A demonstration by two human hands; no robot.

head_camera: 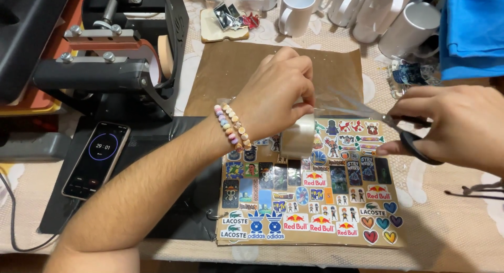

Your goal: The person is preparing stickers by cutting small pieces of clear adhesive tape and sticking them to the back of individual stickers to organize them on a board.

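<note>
Left hand (273, 92) fingers grip tape roll (297, 136); right hand (462, 128) clasps scissors (415, 134) above sticker sheet (315, 199).

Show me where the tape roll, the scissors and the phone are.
tape roll (298, 136), head view, on its clear outer band.
scissors (415, 144), head view, on the black handle loop.
phone (97, 158), head view, middle of its screen.

A phone (96, 160) with a lit screen lay left of the left forearm on a black mat (157, 147). A black mug press (113, 52) stood beyond it. White mugs (336, 10) stood past both hands, blue cloth (472, 31) above the right one, and a sticker-covered board (310, 199) beneath.
</note>
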